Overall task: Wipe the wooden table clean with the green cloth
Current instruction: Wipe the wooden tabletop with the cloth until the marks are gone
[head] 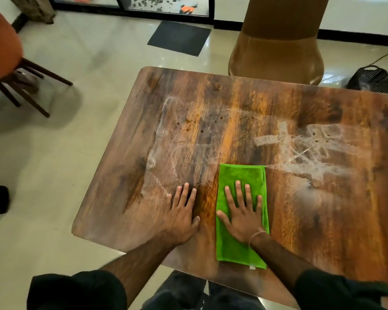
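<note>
Flat, 2 hands: right (243,217) presses 1 green cloth (241,247), left (183,214) touches table (323,220).

A wooden table (244,97) with rounded corners and streaky brown and orange grain filled most of the view. Its top was dirty. Whitish smears (311,151) crossed the middle and right side, fainter white streaks marked the left, and small dark crumbs (188,124) lay scattered left of centre. A bright green cloth (240,174), fluffy and folded into a long rectangle, lay flat on the near part of the table, its near end close to the table's edge and its far corner just reaching the smears.
</note>
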